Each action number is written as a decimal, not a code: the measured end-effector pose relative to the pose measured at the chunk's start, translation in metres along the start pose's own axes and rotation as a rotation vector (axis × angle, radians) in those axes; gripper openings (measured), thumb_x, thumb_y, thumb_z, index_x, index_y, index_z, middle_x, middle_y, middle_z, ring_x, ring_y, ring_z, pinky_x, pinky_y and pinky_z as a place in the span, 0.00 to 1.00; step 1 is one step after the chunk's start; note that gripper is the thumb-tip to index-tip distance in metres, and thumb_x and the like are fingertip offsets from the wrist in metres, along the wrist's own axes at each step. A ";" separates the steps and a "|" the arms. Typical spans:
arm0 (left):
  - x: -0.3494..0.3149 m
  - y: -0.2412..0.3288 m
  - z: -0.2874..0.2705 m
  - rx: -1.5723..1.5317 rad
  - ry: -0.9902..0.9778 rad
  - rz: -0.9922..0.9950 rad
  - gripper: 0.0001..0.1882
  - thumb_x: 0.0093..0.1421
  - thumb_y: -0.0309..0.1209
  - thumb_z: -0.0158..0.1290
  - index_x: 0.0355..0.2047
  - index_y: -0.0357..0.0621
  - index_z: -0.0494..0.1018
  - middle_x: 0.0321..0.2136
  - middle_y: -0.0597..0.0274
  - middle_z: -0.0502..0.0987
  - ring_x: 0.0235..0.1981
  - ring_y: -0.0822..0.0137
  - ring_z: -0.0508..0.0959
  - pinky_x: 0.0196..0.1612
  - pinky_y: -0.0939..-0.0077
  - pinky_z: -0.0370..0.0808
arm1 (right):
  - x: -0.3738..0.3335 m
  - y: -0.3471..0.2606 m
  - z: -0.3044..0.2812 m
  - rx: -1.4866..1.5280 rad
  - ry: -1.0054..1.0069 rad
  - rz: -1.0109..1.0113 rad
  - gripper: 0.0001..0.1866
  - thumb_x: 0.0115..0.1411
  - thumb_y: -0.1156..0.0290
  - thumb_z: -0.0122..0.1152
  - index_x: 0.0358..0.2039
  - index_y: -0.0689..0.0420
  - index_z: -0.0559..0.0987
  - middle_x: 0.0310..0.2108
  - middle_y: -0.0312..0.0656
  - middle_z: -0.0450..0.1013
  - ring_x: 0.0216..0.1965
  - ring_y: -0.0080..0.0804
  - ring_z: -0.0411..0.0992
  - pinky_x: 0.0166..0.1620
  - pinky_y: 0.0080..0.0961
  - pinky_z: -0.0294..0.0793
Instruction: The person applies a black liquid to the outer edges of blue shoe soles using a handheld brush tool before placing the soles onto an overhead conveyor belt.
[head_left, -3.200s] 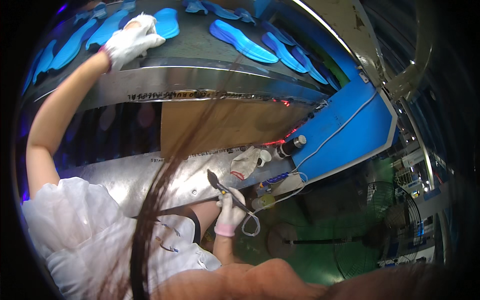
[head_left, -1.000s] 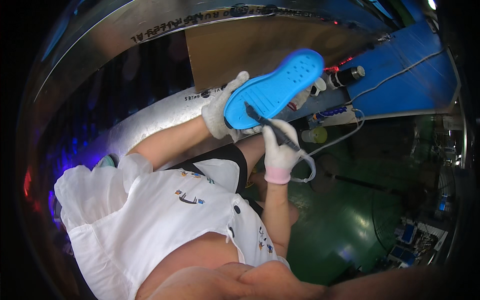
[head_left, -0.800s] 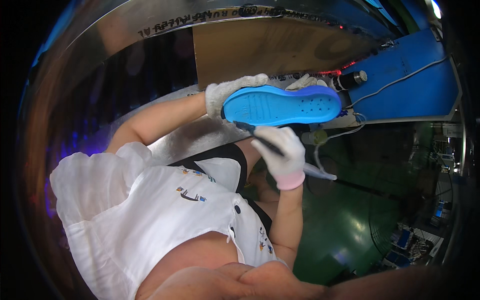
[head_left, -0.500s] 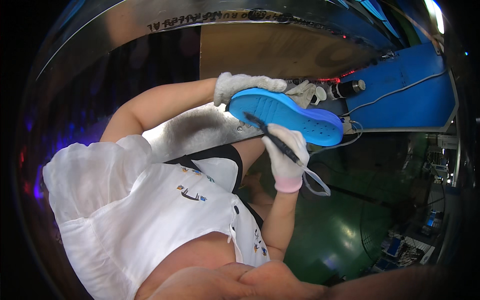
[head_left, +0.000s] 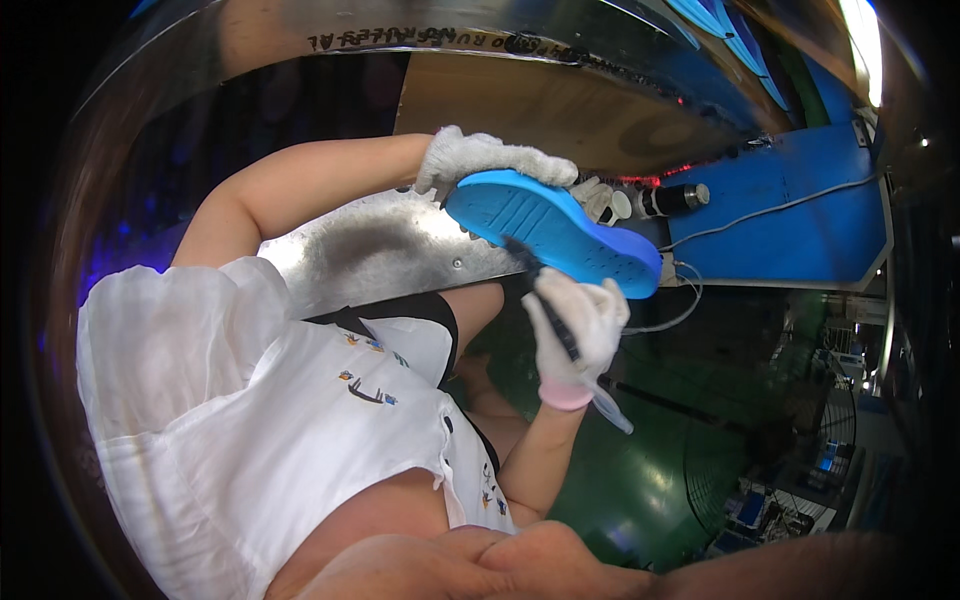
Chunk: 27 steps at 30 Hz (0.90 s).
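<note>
A bright blue shoe sole (head_left: 550,230) is held up in the middle of the head view, tilted, with grooves and small holes on its face. My left hand (head_left: 490,160), in a fuzzy whitish glove, grips its far edge at the left end. My right hand (head_left: 585,315), in a thin white glove with a pink cuff, is closed around a slim black brush-like tool (head_left: 528,262). The tool's dark tip is at the sole's near edge; whether it touches, I cannot tell. A pale, translucent strip (head_left: 610,408) hangs by my right wrist.
Beyond the sole lie a pale glove (head_left: 592,197), a white cup-like piece (head_left: 620,206) and a dark bottle with a silver cap (head_left: 680,199). A grey cable (head_left: 770,212) crosses the blue panel (head_left: 800,240). A shiny metal sheet (head_left: 370,245) lies below my left forearm.
The sole and both hands have shifted a little to the left in view. My right hand has moved slightly lower, the tool stands steeper, and the pale strip now hangs downward.
</note>
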<state>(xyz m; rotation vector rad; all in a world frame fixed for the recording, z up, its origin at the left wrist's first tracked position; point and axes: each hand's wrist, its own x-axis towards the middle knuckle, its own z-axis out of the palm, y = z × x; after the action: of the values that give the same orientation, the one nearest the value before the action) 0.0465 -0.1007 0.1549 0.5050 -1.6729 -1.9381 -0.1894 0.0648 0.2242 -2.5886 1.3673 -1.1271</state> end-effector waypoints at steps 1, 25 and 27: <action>-0.017 0.023 0.008 -0.219 0.133 -0.237 0.44 0.46 0.29 0.71 0.63 0.43 0.65 0.59 0.48 0.70 0.61 0.56 0.71 0.63 0.60 0.68 | 0.004 0.012 0.011 -0.058 -0.031 -0.013 0.15 0.46 0.73 0.73 0.36 0.50 0.84 0.40 0.32 0.81 0.39 0.30 0.74 0.60 0.40 0.61; -0.060 0.050 0.103 -0.759 0.495 0.205 0.37 0.63 0.62 0.49 0.58 0.44 0.68 0.46 0.51 0.78 0.44 0.59 0.81 0.46 0.60 0.81 | -0.010 -0.031 0.025 0.539 0.444 0.233 0.15 0.54 0.68 0.70 0.36 0.66 0.81 0.34 0.50 0.78 0.36 0.42 0.76 0.43 0.36 0.75; -0.085 0.109 0.109 -0.520 0.411 0.373 0.41 0.61 0.65 0.48 0.61 0.44 0.65 0.44 0.48 0.78 0.43 0.57 0.81 0.46 0.59 0.80 | -0.014 -0.026 0.015 0.647 0.650 0.134 0.18 0.63 0.64 0.62 0.40 0.68 0.73 0.34 0.54 0.76 0.34 0.43 0.75 0.37 0.34 0.76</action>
<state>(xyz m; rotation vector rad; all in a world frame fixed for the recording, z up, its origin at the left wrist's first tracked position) 0.0656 0.0262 0.2755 0.3264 -0.8866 -1.7473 -0.1668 0.0867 0.2136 -1.7178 0.9553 -2.0610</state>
